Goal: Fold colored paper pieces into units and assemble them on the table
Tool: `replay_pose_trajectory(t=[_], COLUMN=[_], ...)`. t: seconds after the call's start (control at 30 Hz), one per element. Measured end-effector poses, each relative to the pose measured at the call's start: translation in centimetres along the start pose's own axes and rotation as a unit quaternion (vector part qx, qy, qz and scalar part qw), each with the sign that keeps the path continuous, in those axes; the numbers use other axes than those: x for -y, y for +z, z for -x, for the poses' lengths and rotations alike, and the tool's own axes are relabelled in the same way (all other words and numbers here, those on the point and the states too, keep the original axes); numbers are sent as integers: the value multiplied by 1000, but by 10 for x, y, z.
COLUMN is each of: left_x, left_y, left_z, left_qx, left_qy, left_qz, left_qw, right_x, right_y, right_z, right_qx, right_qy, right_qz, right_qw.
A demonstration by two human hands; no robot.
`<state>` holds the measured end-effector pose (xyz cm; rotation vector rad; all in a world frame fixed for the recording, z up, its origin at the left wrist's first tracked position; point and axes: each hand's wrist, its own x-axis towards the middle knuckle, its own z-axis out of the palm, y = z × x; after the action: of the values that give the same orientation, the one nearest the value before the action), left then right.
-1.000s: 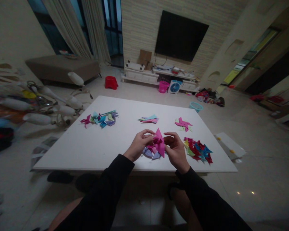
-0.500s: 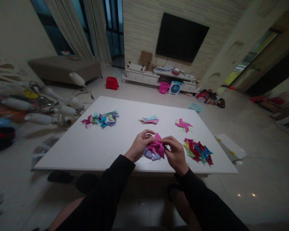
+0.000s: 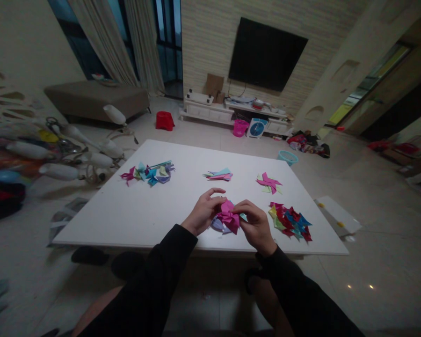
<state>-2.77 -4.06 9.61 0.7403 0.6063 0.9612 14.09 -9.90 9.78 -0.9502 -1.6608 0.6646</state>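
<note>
Both my hands pinch a folded magenta paper piece [image 3: 228,216] just above the near edge of the white table [image 3: 133,215]. My left hand [image 3: 204,213] grips its left side with fingers curled. My right hand [image 3: 255,224] closes on its right side. Under the piece lies a small heap of purple and pink folded papers [image 3: 218,225]. Black sleeves cover both my forearms.
On the table lie a red, blue and green paper pile [image 3: 290,221] at the right, a pink pinwheel shape [image 3: 268,182], a flat stack [image 3: 218,175] in the middle and a mixed heap [image 3: 149,172] at the left. White bowling pins [image 3: 61,171] lie on the floor to the left.
The magenta piece stood upright as a tall point a second ago; it is now lower and more folded between my fingers. My right hand has closed in towards my left.
</note>
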Motion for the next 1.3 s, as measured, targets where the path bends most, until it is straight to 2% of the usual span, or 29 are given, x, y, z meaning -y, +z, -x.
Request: replay_pose_trajectory(t=[0.2, 0.3, 0.47, 0.6, 0.77, 0.87, 0.97, 1.1, 1.2, 1.3], left_x=[1, 0, -3, -3, -4, -5, -5, -5, -6, -8], left_y=[1, 2, 2, 2, 1, 0, -2, -4, -3, 1], left_z=[0, 1, 1, 1, 1, 0, -1, -2, 0, 4], left_qx=[-6, 0, -25, -6, -10, -25, -37, -18, 39, 59], left_qy=[-26, -18, 0, 5, 6, 7, 17, 51, 82, 118], left_qz=[34, 28, 3, -8, -7, 13, 23, -15, -92, -157], left_qw=[999, 999, 1000, 1000, 1000, 1000, 999, 998, 992, 979], right_x=[0, -1, -3, -2, 1, 1, 1, 1, 2, 3], right_y=[1, 1, 1, 1, 2, 2, 5, 9, 10, 9], right_z=[0, 0, 1, 1, 0, -1, -2, -5, -6, -5], right_qx=[6, 9, 12, 14, 7, -13, -46, -77, -91, -86], right_qy=[-4, -4, -8, -2, 28, 71, 150, 233, 256, 256], right_qz=[-13, -20, -15, -23, -40, -84, -167, -302, -398, -435], right_qw=[1000, 1000, 1000, 1000, 999, 994, 973, 921, 876, 859])
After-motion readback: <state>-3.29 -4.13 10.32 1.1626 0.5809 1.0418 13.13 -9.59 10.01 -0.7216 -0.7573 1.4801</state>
